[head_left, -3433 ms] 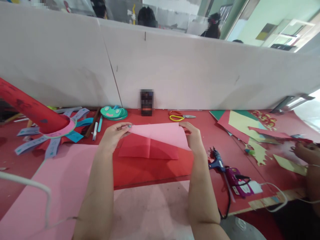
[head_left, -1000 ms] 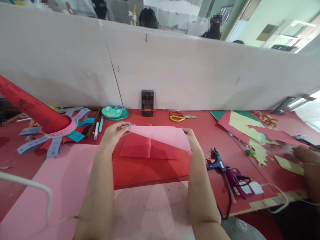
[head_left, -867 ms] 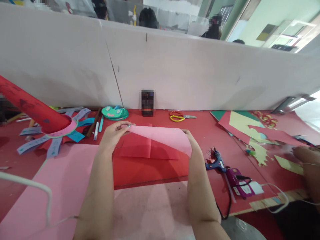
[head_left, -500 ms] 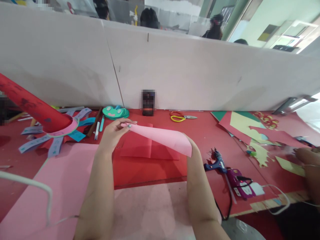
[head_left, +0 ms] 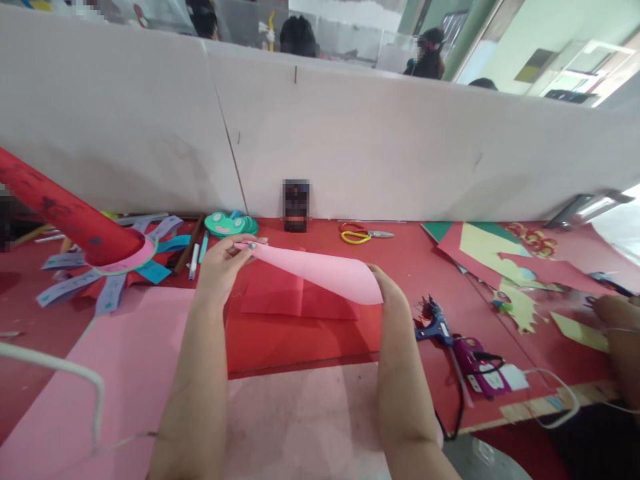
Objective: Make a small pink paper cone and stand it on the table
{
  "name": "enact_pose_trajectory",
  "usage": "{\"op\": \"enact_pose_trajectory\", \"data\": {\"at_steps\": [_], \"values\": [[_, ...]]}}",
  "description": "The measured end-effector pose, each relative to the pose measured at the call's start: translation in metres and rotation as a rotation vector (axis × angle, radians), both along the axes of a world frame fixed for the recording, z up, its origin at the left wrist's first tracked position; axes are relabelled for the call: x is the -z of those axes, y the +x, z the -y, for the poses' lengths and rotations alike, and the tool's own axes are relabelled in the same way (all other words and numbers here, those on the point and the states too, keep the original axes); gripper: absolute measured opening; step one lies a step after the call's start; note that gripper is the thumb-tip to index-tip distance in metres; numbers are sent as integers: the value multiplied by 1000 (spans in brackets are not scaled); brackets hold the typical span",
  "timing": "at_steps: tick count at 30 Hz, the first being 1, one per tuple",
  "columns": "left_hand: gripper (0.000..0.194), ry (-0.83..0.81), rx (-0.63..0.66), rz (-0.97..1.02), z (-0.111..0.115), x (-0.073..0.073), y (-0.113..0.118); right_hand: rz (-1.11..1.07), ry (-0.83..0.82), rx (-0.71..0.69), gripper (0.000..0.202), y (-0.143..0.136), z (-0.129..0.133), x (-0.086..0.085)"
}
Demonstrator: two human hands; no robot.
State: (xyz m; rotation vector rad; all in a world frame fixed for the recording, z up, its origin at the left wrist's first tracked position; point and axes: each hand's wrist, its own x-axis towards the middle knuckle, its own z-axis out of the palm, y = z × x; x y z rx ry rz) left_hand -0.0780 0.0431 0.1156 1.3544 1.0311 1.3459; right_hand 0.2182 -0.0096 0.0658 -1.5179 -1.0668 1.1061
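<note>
A sheet of pink paper (head_left: pixel 320 270), curled into a cone shape, is held up between my two hands. My left hand (head_left: pixel 227 263) pinches its narrow end; a ring shows on one finger. At the wide end, my right hand (head_left: pixel 390 290) grips the paper's edge, with its fingers mostly hidden behind the sheet. Beneath the cone, a creased red paper (head_left: pixel 273 293) lies on a larger red sheet (head_left: pixel 300 343).
Yellow-handled scissors (head_left: pixel 367 233) lie at the back. To the right are a blue glue gun (head_left: pixel 435 327), a purple power strip (head_left: pixel 477 360) and coloured scraps (head_left: pixel 493 250). A co-worker's hand (head_left: pixel 613 313) is farther right. A red paper tube (head_left: pixel 65 210) stands left.
The paper cone has shifted slightly left at its narrow end, with my left hand. Its wide end has turned and risen a little, and my right hand shows more beside it.
</note>
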Motion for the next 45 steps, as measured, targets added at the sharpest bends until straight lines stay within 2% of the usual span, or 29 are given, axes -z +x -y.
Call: {"op": "enact_pose_trajectory", "data": {"at_steps": [2,4,6,7,8,10,12,14,17,20,24,31,35,41,45], "values": [[20,-3,-19,-16,1,-2,0,-32,-56,38,33,11,6,-5],[20,-8,-31,-40,2,-4,1,35,-24,235,33,16,15,-19],[21,-14,-34,-54,5,-7,2,325,153,484,28,10,27,-39],[21,-12,-33,-55,6,-8,4,449,258,538,25,2,32,-50],[20,-8,-28,-54,8,-10,6,512,350,531,24,-10,38,-60],[20,13,-4,-69,13,-15,11,617,516,391,22,-38,48,-76],[20,44,32,-126,20,-20,19,689,616,229,20,-67,52,-83],[18,70,65,-195,29,-25,29,755,655,75,23,-89,52,-81],[17,67,120,-236,42,-30,43,848,656,-42,33,-105,45,-70],[16,58,119,-248,52,-31,54,891,624,-47,32,-105,39,-62],[16,57,88,-238,56,-32,57,898,645,-33,26,-99,36,-61],[19,33,122,-163,55,-33,54,916,736,-78,29,-97,33,-60],[26,74,135,-139,54,-33,52,814,755,-77,27,-94,33,-59],[18,186,3,-177,48,-34,41,732,704,-74,29,-89,35,-61],[15,198,23,-247,44,-33,35,717,666,-110,29,-89,36,-63]]}}
